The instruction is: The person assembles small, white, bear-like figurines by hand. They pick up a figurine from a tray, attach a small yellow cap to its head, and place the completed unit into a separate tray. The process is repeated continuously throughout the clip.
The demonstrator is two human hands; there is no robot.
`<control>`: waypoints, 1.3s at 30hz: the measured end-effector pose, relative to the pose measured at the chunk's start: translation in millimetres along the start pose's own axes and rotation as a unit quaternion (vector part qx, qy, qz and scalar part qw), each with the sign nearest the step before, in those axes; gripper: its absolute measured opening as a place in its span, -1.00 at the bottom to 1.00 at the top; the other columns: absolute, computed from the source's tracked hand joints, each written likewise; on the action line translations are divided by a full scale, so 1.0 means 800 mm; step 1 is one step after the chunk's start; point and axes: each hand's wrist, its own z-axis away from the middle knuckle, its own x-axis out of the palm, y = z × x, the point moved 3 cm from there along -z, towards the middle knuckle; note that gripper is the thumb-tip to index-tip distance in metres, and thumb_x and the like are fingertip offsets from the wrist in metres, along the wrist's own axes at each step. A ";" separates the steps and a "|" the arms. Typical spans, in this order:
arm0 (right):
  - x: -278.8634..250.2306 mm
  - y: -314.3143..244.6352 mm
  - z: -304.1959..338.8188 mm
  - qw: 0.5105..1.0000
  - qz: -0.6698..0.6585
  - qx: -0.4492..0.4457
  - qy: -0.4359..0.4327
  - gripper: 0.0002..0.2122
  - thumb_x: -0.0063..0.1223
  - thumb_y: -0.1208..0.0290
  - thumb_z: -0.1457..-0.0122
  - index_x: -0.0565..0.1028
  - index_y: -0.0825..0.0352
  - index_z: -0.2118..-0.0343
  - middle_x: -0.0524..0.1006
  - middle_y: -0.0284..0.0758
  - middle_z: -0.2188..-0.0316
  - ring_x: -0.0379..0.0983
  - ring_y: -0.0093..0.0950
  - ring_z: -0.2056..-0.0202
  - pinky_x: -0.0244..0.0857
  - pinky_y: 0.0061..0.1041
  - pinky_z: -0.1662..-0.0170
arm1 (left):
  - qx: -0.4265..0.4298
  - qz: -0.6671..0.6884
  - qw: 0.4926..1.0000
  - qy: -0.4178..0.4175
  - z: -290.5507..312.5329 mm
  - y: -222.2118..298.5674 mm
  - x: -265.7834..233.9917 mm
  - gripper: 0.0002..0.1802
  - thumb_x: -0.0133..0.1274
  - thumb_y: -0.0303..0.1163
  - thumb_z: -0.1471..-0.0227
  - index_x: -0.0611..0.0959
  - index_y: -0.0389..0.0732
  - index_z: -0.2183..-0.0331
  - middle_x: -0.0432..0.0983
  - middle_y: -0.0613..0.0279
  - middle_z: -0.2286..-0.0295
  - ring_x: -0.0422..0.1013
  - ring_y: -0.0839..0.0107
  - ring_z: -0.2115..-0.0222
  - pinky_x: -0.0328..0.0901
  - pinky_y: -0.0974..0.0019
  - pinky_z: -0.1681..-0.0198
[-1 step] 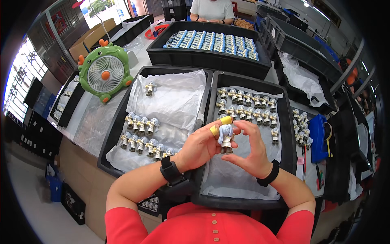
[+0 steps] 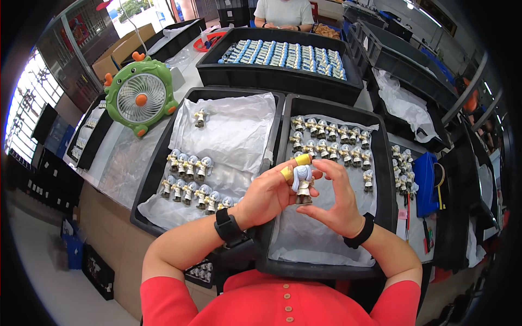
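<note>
A small figurine [image 2: 303, 185] with long pale blue hair, a white coat and dark boots stands upright between my hands, its back showing. My left hand [image 2: 266, 196] grips it from the left, with yellow covers on two fingertips. Around its right side curves my right hand [image 2: 341, 204], the thumb near the boots and the index finger near the head; its other fingers are partly hidden behind the figurine. Beneath my hands is the right black tray [image 2: 387, 179], lined with white sheet and holding rows of similar figurines [image 2: 333, 141].
The left black tray [image 2: 142, 190] holds two rows of figurines and a single one [image 2: 200, 117]. Behind stands a tray [image 2: 280, 77] of blue-and-white pieces. A green fan [image 2: 140, 99] is at left; a blue container [image 2: 426, 185] and pens lie right. Another person [image 2: 284, 13] sits opposite.
</note>
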 end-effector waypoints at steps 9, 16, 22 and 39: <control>0.006 0.007 0.004 1.000 -0.026 0.008 -0.009 -0.30 0.35 0.54 0.32 0.26 0.28 0.01 0.29 -0.22 0.05 0.28 -0.25 0.07 0.17 -0.35 0.00 | 0.009 -0.009 1.000 -0.005 0.000 -0.002 -0.007 -0.46 -0.33 -0.20 -0.18 0.10 -0.20 -0.14 0.26 0.03 0.02 0.36 0.22 0.14 0.34 0.22 0.22; 0.006 0.006 0.003 1.000 -0.002 -0.010 0.006 -0.35 0.34 0.53 0.31 0.29 0.29 0.05 0.34 -0.21 0.10 0.29 -0.24 0.09 0.19 -0.34 0.03 | 0.000 -0.005 1.000 0.023 -0.001 -0.005 -0.012 -0.47 -0.33 -0.16 -0.19 0.14 -0.20 -0.12 0.31 0.07 0.06 0.36 0.21 0.13 0.32 0.21 0.14; 0.005 0.004 0.004 0.999 -0.006 -0.027 0.023 -0.46 0.31 0.56 0.28 0.36 0.30 0.13 0.41 -0.25 0.20 0.34 -0.29 0.18 0.23 -0.37 0.11 | 0.002 -0.003 0.999 0.036 0.000 -0.007 -0.014 -0.48 -0.26 -0.17 -0.19 0.17 -0.19 -0.10 0.34 0.10 0.08 0.37 0.23 0.13 0.31 0.22 0.11; -0.010 0.011 0.002 0.999 0.012 0.014 0.046 -0.73 0.17 0.56 0.05 0.45 0.35 0.23 0.47 -0.25 0.34 0.44 -0.43 0.36 0.32 -0.56 0.28 | 0.038 -0.086 0.992 0.083 -0.002 -0.002 -0.020 -0.59 -0.10 -0.34 -0.13 0.27 -0.20 -0.01 0.37 0.18 0.12 0.38 0.31 0.14 0.30 0.31 0.07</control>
